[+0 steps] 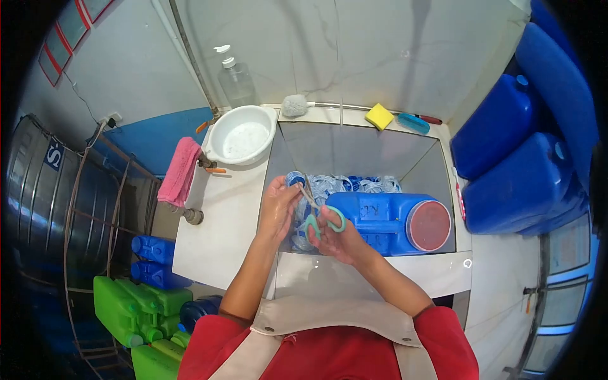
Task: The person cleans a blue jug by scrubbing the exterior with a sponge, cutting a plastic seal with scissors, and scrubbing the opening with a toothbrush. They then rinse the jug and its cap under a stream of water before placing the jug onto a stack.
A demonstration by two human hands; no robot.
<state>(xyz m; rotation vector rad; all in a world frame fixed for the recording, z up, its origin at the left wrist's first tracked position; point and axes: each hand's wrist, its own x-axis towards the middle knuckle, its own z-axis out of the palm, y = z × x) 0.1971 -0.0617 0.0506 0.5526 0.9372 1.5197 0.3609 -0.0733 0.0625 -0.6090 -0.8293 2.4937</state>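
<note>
My right hand [339, 237] grips green-handled scissors [315, 212], blades pointing up and away. Just left of them my left hand [278, 206] pinches a small blue and white plastic piece [295, 180] at the blade tips. Both hands hover over a tiled sink [354, 149]. In the sink lies a blue jerry can [373, 218] on its side, its round reddish bottom [429, 225] facing right. Behind it sits a heap of several blue and white plastic rings and caps [354, 185].
A white basin [242, 134], a pink cloth [179, 170] and a clear bottle [235, 79] are at the left back. A yellow sponge [379, 116] lies on the back ledge. Large blue jerry cans [519, 171] stack at right; green ones [136, 310] and a steel tank [57, 209] stand at left.
</note>
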